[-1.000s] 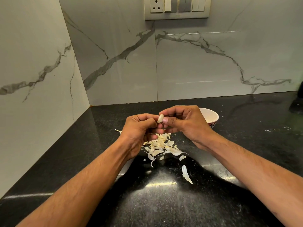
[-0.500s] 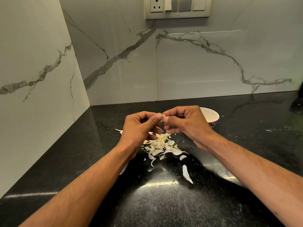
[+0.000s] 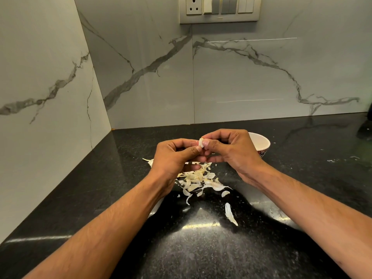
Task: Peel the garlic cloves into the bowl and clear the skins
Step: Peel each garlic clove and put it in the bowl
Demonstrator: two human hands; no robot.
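Observation:
A small white garlic clove [image 3: 200, 142] is held above the black counter [image 3: 201, 248]. My right hand [image 3: 231, 151] pinches it between thumb and fingertips. My left hand [image 3: 173, 158] meets it from the left, thumb and curled fingers on the clove's lower end. Under both hands lies a heap of pale garlic skins [image 3: 198, 179], and one loose skin [image 3: 230, 214] sits nearer to me. The white bowl [image 3: 261, 142] stands behind my right hand, partly hidden by it; its inside is hard to see.
Marble-patterned walls close off the counter at the left and back, meeting in a corner. A switch and socket panel [image 3: 219, 9] is mounted high on the back wall. A dark object [image 3: 367, 127] shows at the far right edge.
Both hands stay together over the skin heap. The clove was hidden between the fingertips half a second ago and now shows again by my right thumb. My left thumb has shifted lower.

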